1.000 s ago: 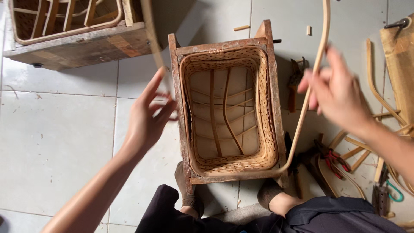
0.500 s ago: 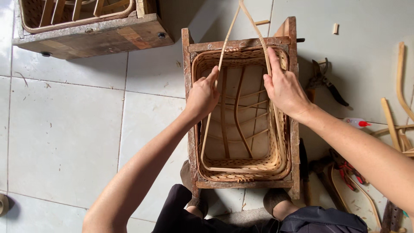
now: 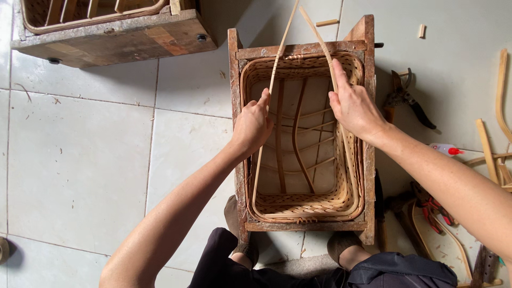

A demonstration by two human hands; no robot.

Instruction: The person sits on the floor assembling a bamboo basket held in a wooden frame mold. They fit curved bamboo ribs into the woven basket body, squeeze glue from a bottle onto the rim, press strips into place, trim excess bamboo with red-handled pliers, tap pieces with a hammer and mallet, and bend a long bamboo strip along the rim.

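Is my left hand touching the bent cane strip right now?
Touching. The head view shows the left hand with its fingers closed round the cane strip just inside the basket.

Tan woven basket [image 3: 298, 205] sitting in brown wooden frame [image 3: 234, 106], pale cane strip [image 3: 277, 64] showing, floor tiles [image 3: 80, 160] looking light grey, red-handled pliers [image 3: 432, 205] lying

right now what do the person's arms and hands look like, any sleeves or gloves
Both arms are bare from the hands up to the frame's edge: no sleeves, gloves, watch or rings show. The left hand and right hand are bare, with short nails. The only clothing in view is dark fabric at the bottom edge.
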